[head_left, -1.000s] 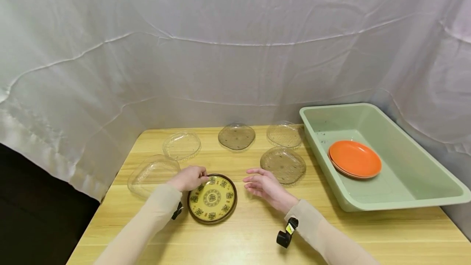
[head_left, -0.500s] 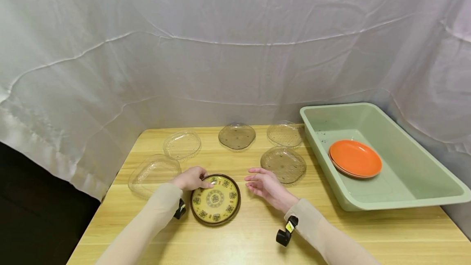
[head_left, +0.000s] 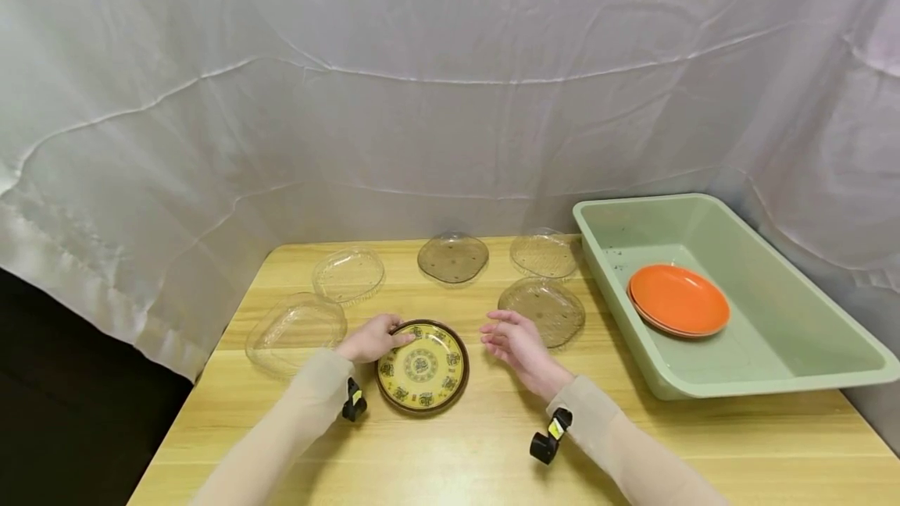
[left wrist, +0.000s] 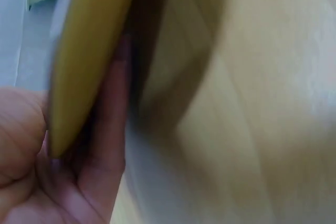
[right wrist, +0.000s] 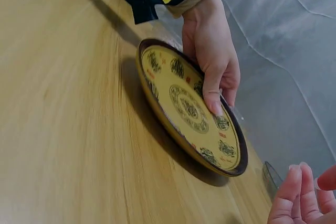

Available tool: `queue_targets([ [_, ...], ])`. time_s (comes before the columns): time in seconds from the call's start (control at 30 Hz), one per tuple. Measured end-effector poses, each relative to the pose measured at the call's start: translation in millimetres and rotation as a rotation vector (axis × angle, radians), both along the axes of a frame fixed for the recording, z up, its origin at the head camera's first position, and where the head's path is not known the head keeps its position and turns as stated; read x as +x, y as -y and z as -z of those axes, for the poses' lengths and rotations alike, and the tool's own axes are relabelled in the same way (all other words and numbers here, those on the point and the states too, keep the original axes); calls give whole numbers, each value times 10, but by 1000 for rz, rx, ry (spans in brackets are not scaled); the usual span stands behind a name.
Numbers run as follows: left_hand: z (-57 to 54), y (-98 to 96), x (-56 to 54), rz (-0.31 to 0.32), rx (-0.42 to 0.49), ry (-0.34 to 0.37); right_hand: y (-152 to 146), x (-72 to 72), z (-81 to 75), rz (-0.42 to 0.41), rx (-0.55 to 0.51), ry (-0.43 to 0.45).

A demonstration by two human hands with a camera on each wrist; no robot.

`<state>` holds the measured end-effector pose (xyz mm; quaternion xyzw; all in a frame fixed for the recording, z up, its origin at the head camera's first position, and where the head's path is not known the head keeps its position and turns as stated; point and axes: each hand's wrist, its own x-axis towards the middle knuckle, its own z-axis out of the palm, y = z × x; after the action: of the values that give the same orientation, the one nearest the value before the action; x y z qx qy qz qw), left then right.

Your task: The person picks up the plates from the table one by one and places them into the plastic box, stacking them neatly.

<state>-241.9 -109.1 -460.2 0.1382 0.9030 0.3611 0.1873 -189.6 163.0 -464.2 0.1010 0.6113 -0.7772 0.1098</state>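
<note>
A round yellow plate [head_left: 422, 369] with a dark brown rim and dark printed emblems is in my left hand [head_left: 371, 340]. The thumb lies on its upper face, and in the left wrist view fingers [left wrist: 110, 129] reach under it. In the right wrist view, the plate [right wrist: 176, 95] is tilted, with a shadow on the wood beneath it. To the right of the plate, my right hand [head_left: 522, 351] hovers with loosely bent fingers and holds nothing. It partly covers the near edge of a smoky glass plate [head_left: 544, 307].
Clear glass plates [head_left: 295, 334] stand left and at the back right [head_left: 543, 252]. Another smoky glass plate [head_left: 453, 258] is at the back middle. On the right, a green basin [head_left: 794, 318] holds stacked orange plates [head_left: 678, 299]. Grey cloth [head_left: 450, 139] hangs behind the wooden table [head_left: 450, 467].
My left hand has taken its grip on the yellow plate, thumb on top, and carried it up and a little rightward. My right hand has shifted slightly right and away from me.
</note>
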Motion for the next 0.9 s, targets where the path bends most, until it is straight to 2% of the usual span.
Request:
queue_targets([
  [0.23, 74, -64, 15, -27, 95, -12, -89, -5, 21, 55, 37, -67],
  [0.43, 63, -124, 52, -93, 205, 40, -158, -20, 19, 57, 199, -168],
  [0.53, 34, -163, 60, -128, 264, 60, -184, -38, 3, 67, 238, -195],
  [0.73, -38, -267, 68, -163, 381, 82, -257, -54, -50, 46, 218, -219],
  [0.9, -146, -383, 105, -195, 452, 105, -286, -44, -101, 15, 179, -177],
])
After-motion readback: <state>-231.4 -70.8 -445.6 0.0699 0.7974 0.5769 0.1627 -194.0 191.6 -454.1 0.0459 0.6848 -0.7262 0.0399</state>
